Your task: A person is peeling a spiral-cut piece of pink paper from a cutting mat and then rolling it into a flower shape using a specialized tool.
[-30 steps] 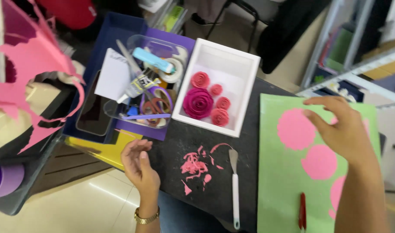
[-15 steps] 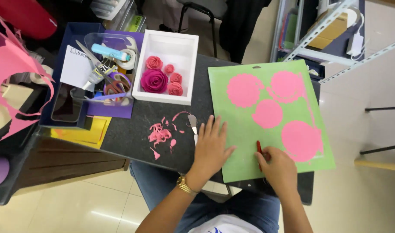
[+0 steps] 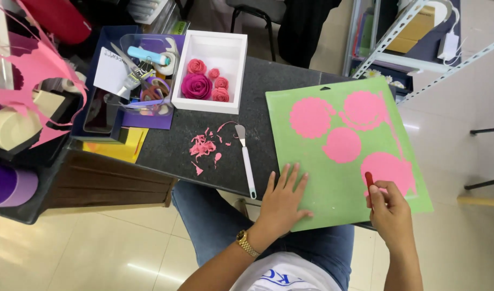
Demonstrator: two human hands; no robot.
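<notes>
With the left hand spread flat pinning the green mat at lower centre, the right hand pinching the red tool should lift the pink circle edge shallowly.

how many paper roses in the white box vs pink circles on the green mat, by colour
Light pink roses in the white box: 4
Dark magenta rose: 1
Pink circles on the green mat: 4
Total: 9

The left hand rests flat on the mat; the right hand holds a red tool at the nearest circle.
</notes>
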